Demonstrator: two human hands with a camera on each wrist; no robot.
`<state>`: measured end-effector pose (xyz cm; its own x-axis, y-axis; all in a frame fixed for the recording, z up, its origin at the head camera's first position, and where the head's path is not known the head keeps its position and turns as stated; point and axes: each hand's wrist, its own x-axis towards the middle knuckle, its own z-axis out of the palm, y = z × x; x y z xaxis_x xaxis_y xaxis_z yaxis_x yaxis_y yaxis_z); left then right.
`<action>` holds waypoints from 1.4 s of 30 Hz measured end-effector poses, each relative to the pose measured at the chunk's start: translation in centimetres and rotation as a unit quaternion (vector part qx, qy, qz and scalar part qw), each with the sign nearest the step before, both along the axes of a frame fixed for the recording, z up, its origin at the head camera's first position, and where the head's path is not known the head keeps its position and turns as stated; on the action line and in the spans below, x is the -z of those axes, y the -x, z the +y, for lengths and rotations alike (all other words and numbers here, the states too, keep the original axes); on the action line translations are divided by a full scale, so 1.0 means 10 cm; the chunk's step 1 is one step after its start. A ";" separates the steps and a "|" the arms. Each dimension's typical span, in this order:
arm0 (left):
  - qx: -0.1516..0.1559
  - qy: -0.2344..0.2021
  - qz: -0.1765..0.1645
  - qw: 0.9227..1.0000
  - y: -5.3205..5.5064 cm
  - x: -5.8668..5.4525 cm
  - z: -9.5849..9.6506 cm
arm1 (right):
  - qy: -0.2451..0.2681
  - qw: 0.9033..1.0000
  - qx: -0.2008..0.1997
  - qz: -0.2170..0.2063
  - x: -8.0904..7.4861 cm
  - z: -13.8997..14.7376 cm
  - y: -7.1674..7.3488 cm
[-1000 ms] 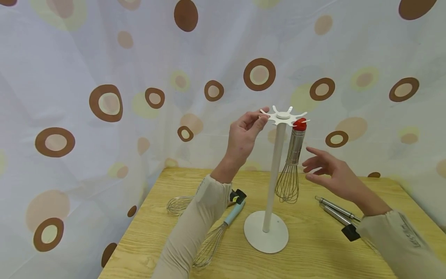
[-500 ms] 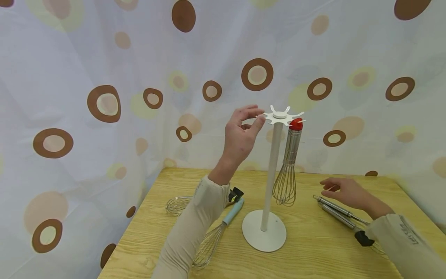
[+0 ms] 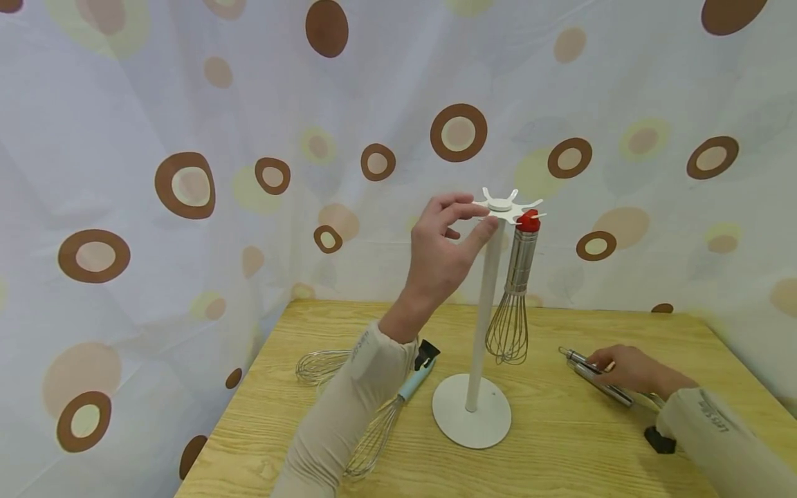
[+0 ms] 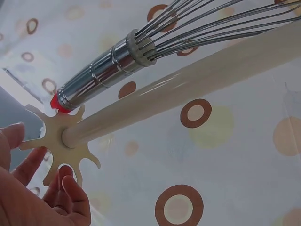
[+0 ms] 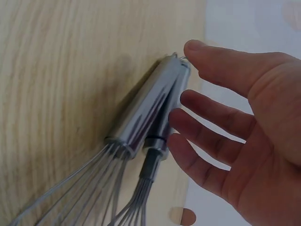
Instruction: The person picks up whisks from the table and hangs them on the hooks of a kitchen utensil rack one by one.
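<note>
A white stand (image 3: pixel 490 297) with a round base and a star-shaped top of hooks stands on the table. From one hook hangs a whisk (image 3: pixel 518 270) with a metal handle and red end. My left hand (image 3: pixel 438 252) is at the left hooks, its thumb and fingers spread around them; in the left wrist view a fingertip appears to touch one. At the right, two metal-handled whisks (image 5: pixel 146 103) lie side by side on the table. My right hand (image 3: pixel 631 370) hovers over their handles with fingers loosely bent and apart, holding nothing.
A whisk with a light blue handle (image 3: pixel 416 379) and another wire whisk (image 3: pixel 320 365) lie on the wooden table (image 3: pixel 535 456) at the left, partly hidden by the left sleeve. A patterned curtain (image 3: pixel 398 90) hangs behind.
My right hand has come down from beside the hanging whisk to the two whisks at the right. My left hand has shifted slightly right at the stand's top.
</note>
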<state>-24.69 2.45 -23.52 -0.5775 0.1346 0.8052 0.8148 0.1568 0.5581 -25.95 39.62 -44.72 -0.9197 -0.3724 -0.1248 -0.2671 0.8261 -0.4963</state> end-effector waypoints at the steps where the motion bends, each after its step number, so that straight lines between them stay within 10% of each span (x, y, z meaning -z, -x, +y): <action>1: -0.005 0.002 -0.005 1.000 -0.01 0.00 0.01 | -0.004 1.000 -0.001 -0.004 0.02 0.01 0.00; 25: -0.030 -0.039 -0.051 0.997 -0.08 -0.01 0.04 | -0.020 0.998 -0.036 -0.043 0.20 -0.07 -0.07; 35: 0.038 -0.071 -0.082 0.993 0.06 0.02 -0.05 | 0.016 0.998 -0.065 -0.019 -0.06 -0.26 -0.11; 42: 0.054 -0.053 -0.103 0.992 0.06 -0.01 -0.10 | 0.048 0.994 -0.053 0.086 -0.39 -0.47 -0.14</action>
<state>-25.29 1.46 -23.43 -0.7175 0.1246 0.6853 0.6912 0.0060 0.7226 -24.59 34.91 -40.78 -0.8794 -0.4707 0.0717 -0.4376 0.7395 -0.5116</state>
